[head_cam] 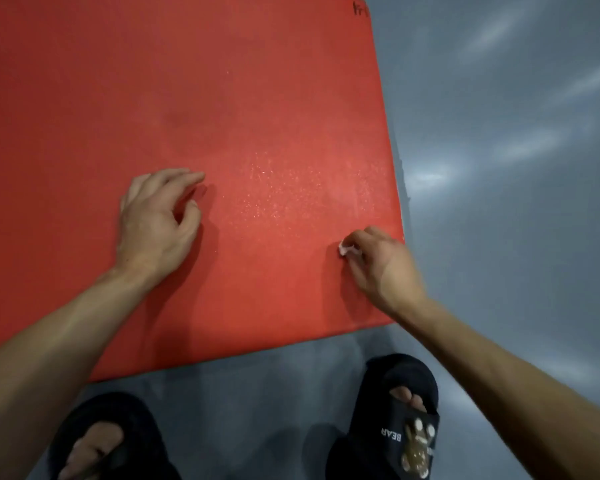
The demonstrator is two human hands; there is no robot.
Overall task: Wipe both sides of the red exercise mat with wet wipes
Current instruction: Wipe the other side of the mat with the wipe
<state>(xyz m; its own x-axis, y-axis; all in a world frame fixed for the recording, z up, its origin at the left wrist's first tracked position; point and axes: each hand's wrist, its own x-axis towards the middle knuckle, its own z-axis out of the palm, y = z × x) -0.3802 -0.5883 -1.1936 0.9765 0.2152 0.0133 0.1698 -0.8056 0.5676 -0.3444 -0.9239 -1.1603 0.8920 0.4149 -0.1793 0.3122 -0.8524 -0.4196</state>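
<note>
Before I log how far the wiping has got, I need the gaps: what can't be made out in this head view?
- Red exercise mat: its left part runs off the frame edge; its underside faces the floor.
- Wet wipe: only a small white bit shows; the right hand covers the rest.
- Dark marking at the mat's far corner: too small and blurred to read.
- Left hand: contact under its fingers is hidden.

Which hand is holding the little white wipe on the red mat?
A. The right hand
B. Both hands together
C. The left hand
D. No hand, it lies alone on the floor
A. The right hand pinches the bunched white wipe against the red mat near its right edge, while the left hand rests on the mat with nothing in it.
</note>
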